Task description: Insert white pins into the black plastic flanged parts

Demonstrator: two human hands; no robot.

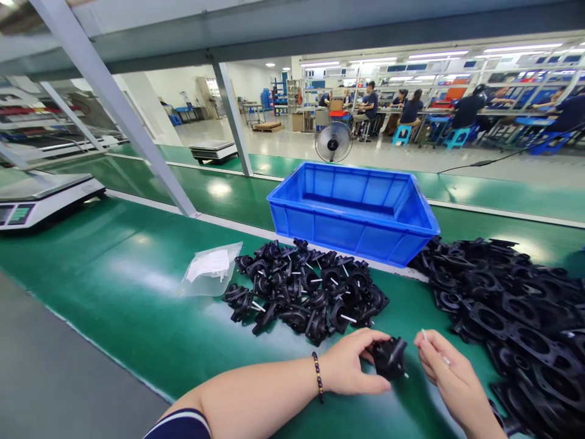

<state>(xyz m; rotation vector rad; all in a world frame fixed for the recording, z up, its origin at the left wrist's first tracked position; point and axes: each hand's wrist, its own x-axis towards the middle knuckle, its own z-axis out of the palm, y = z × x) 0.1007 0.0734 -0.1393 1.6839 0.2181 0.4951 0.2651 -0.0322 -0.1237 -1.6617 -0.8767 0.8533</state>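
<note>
My left hand (354,364) is closed around a black plastic housing (389,357), which has a small white pin tip poking out at its lower right. Close by on the right, my right hand (445,372) pinches a thin white rod (425,335) between thumb and fingers, apart from the housing. Just beyond my left hand lies a heap of similar black housings (311,286), several with white rods sticking out. To its left rests a clear plastic bag (210,269) of white rods.
Behind the heap stands a blue plastic crate (347,225). Flat black parts (516,323) are piled on the right. A digital scale (50,198) sits at the left on the green tabletop (137,268); a fan (333,143) and seated people (411,110) are farther back.
</note>
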